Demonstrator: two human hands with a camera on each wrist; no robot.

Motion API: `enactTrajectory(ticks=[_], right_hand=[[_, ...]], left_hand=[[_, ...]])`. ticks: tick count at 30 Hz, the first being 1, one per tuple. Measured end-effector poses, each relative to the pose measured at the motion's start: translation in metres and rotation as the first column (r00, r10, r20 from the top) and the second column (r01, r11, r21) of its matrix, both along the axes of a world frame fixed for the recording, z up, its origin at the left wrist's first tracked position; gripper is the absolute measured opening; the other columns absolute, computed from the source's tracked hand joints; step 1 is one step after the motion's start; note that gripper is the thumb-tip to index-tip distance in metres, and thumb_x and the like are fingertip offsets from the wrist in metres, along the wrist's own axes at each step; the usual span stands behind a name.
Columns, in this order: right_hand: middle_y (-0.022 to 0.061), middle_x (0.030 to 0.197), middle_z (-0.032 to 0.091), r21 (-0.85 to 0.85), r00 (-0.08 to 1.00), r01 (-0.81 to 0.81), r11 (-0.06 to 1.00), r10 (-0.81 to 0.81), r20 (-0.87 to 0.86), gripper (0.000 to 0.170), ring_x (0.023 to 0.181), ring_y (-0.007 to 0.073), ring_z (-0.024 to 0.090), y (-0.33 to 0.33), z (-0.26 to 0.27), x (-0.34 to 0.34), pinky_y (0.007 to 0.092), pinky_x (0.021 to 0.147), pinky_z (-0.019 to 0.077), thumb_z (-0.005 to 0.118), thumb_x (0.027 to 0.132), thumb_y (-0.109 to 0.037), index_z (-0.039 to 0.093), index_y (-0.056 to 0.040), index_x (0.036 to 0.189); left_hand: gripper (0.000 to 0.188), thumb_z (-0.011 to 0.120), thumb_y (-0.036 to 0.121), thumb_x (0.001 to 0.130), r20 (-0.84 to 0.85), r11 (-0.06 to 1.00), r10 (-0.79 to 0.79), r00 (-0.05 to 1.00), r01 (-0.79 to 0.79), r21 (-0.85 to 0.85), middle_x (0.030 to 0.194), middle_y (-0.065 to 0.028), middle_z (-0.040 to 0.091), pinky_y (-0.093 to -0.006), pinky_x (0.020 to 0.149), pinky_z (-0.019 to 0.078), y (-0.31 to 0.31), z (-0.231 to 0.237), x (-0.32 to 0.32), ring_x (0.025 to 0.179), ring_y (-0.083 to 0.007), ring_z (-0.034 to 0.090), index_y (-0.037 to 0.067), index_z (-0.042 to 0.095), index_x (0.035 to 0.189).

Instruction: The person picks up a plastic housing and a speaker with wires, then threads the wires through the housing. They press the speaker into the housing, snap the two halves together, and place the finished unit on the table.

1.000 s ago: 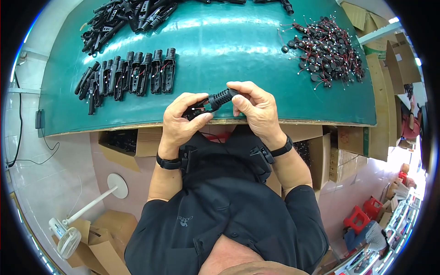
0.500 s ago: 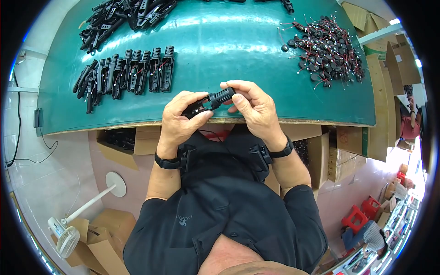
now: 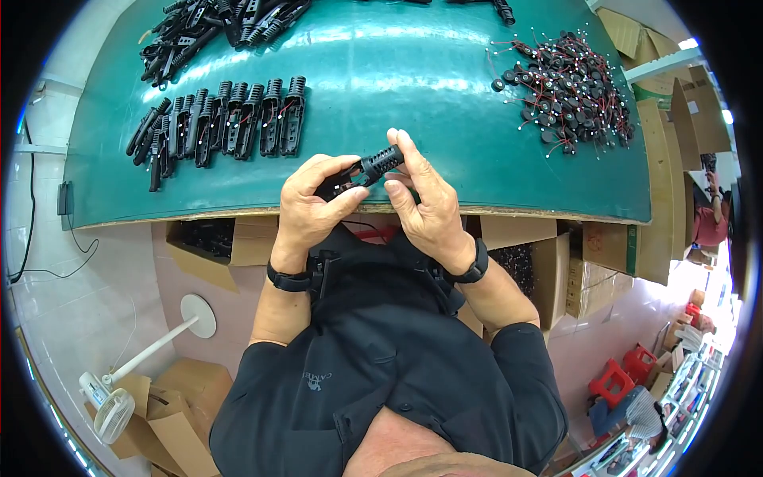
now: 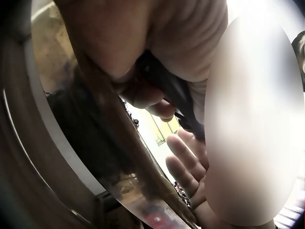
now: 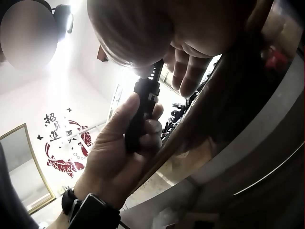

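A black plastic handle shell with a ribbed sleeve-like end is held over the table's near edge. My left hand grips its body between thumb and fingers, the ribbed end pointing up and right. Small white and red bits show inside the shell near the left thumb. Beside the ribbed end is my right hand, its fingers straight and its palm turned toward the shell. In the right wrist view the left hand wraps the shell's lower part, while the right palm covers the tip of the ribbed end.
On the green table, a row of similar black shells lies at left, with a heap of black handles behind it. Small round black parts with red wires are piled at right. Open cardboard boxes stand beneath the edge.
The right thumb and fingers, earlier pinching the ribbed end, have come off it and straightened. That hand has shifted slightly left. The left hand keeps its hold.
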State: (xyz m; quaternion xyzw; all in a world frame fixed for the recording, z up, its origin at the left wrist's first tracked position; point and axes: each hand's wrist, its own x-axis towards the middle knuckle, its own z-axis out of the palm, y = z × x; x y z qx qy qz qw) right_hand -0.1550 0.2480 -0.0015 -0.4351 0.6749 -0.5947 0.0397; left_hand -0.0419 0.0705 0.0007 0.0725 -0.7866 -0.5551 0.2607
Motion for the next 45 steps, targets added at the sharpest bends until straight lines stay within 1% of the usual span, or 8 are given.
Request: enactTrajectory(ticks=[2, 7, 15, 19, 22, 26, 35, 45], right_hand=[[0.0219, 0.153, 0.055, -0.03, 0.998, -0.019, 0.999, 0.021, 0.053, 0.064, 0.127, 0.0329, 0.066, -0.001, 0.001, 0.003, 0.0369, 0.095, 0.0607, 0.07, 0.099, -0.003, 0.044, -0.0003, 0.158], [0.0204, 0.156, 0.053, -0.041, 0.996, -0.041, 0.998, 0.044, 0.08, 0.069, 0.128, 0.0325, 0.066, -0.003, -0.002, 0.005, 0.0374, 0.094, 0.0614, 0.071, 0.098, -0.002, 0.041, -0.001, 0.16], [0.0191, 0.164, 0.043, 0.01, 0.977, -0.138, 0.99, 0.134, 0.167, 0.084, 0.136, 0.0299, 0.06, 0.003, 0.008, -0.015, 0.0402, 0.107, 0.055, 0.079, 0.097, -0.024, 0.033, -0.0014, 0.164], [0.0201, 0.167, 0.038, 0.036, 0.978, -0.2, 0.979, 0.197, 0.067, 0.097, 0.141, 0.032, 0.056, -0.008, 0.007, -0.02, 0.0414, 0.111, 0.0517, 0.084, 0.092, -0.032, 0.028, -0.0023, 0.165], [0.0219, 0.167, 0.036, -0.037, 0.913, -0.27, 0.962, 0.268, 0.307, 0.106, 0.144, 0.0338, 0.053, -0.013, -0.003, -0.013, 0.0421, 0.113, 0.0503, 0.086, 0.09, -0.033, 0.021, -0.0036, 0.168], [0.0234, 0.167, 0.036, -0.054, 0.893, -0.263, 0.963, 0.264, 0.365, 0.112, 0.143, 0.0342, 0.053, -0.012, 0.002, -0.018, 0.0426, 0.112, 0.0507, 0.087, 0.089, -0.034, 0.014, -0.0045, 0.169], [0.0246, 0.165, 0.038, -0.016, 0.926, -0.255, 0.967, 0.249, 0.285, 0.115, 0.142, 0.0332, 0.054, -0.015, 0.005, -0.018, 0.0428, 0.112, 0.0512, 0.088, 0.088, -0.036, 0.012, -0.0059, 0.169], [0.0251, 0.166, 0.036, -0.093, 0.845, -0.293, 0.952, 0.303, 0.44, 0.113, 0.139, 0.0325, 0.056, -0.016, 0.004, -0.012, 0.0417, 0.112, 0.0509, 0.086, 0.09, -0.03, 0.009, -0.0044, 0.169]], left_hand=[[0.045, 0.089, 0.004, 0.078, 0.008, 1.0, -0.001, 1.0, 0.0, 0.028, 0.1, -0.0076, 0.072, -0.0266, 0.077, 0.0538, 0.0, 0.0, 0.001, 0.088, -0.0149, 0.068, 0.001, 0.075, 0.121], [0.045, 0.089, 0.004, 0.079, -0.012, 0.998, 0.011, 1.0, -0.01, 0.056, 0.099, -0.0069, 0.072, -0.0262, 0.076, 0.0536, 0.0, -0.003, 0.001, 0.086, -0.0143, 0.067, 0.001, 0.075, 0.121], [0.045, 0.089, 0.005, 0.077, 0.04, 0.998, -0.055, 0.998, 0.054, 0.027, 0.097, -0.0068, 0.071, -0.0268, 0.073, 0.0531, -0.001, 0.002, -0.001, 0.084, -0.0147, 0.067, 0.002, 0.076, 0.12], [0.045, 0.089, 0.006, 0.076, 0.02, 0.995, -0.08, 0.997, 0.081, -0.05, 0.096, -0.0069, 0.071, -0.0269, 0.072, 0.0527, -0.004, 0.0, 0.0, 0.084, -0.0151, 0.067, 0.003, 0.076, 0.119], [0.045, 0.089, 0.006, 0.076, 0.01, 0.997, -0.065, 0.998, 0.065, -0.043, 0.097, -0.0069, 0.071, -0.0268, 0.072, 0.0526, -0.004, -0.004, 0.001, 0.083, -0.0152, 0.067, 0.003, 0.076, 0.119], [0.045, 0.089, 0.006, 0.076, 0.001, 0.998, -0.059, 0.998, 0.059, -0.01, 0.097, -0.0065, 0.071, -0.0265, 0.072, 0.0524, -0.004, -0.003, -0.002, 0.083, -0.0146, 0.066, 0.003, 0.076, 0.119], [0.039, 0.088, 0.008, 0.082, 0.054, 0.993, -0.086, 0.995, 0.081, 0.09, 0.1, -0.0061, 0.069, -0.0257, 0.079, 0.0519, -0.005, -0.002, -0.001, 0.089, -0.0128, 0.064, -0.002, 0.075, 0.117], [0.041, 0.089, 0.008, 0.078, -0.009, 0.995, -0.063, 0.998, 0.064, 0.078, 0.096, -0.006, 0.07, -0.0267, 0.073, 0.0521, -0.005, -0.008, 0.0, 0.084, -0.0144, 0.066, 0.002, 0.076, 0.117]])
